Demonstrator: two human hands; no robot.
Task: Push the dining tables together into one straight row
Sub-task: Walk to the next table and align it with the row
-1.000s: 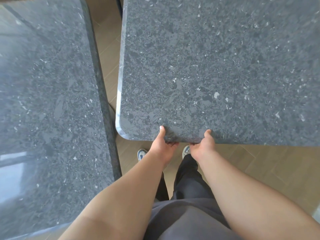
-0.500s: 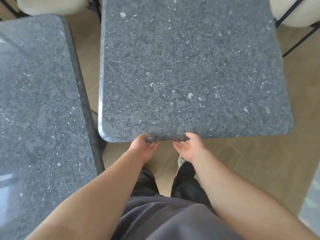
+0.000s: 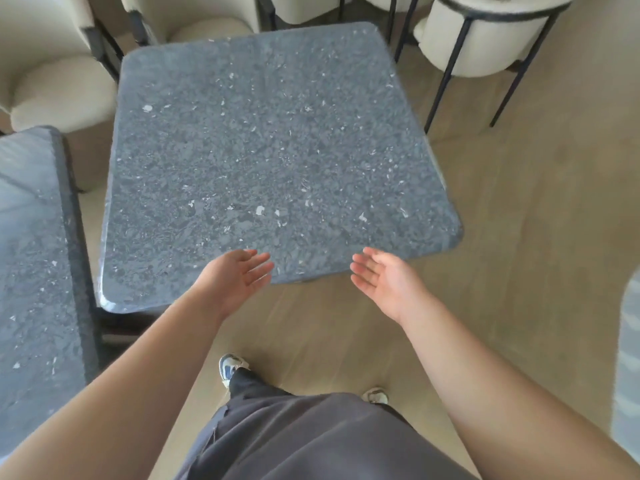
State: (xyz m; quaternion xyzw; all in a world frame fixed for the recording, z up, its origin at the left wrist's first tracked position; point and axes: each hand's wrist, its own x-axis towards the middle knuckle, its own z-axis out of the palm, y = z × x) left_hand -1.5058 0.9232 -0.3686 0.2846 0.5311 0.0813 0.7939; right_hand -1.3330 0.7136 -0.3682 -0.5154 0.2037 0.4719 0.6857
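A square dark grey speckled stone table (image 3: 270, 157) stands in front of me, slightly turned. A second table of the same stone (image 3: 34, 271) runs along the left edge, with a narrow strip of floor between the two. My left hand (image 3: 235, 278) hovers palm up, fingers spread, at the near edge of the square table. My right hand (image 3: 384, 282) is open too, palm up, just off the same edge over the floor. Neither hand touches the table.
Cream upholstered chairs with black metal legs stand behind the tables: one at the far left (image 3: 59, 88), one at the far right (image 3: 485, 32). Wood floor (image 3: 536, 220) lies to the right. A pale blurred edge (image 3: 628, 358) shows at the right border.
Both hands gripped the square table's near edge before; now they have let go and pulled back open. The view has moved back and up, showing the whole table and the chairs.
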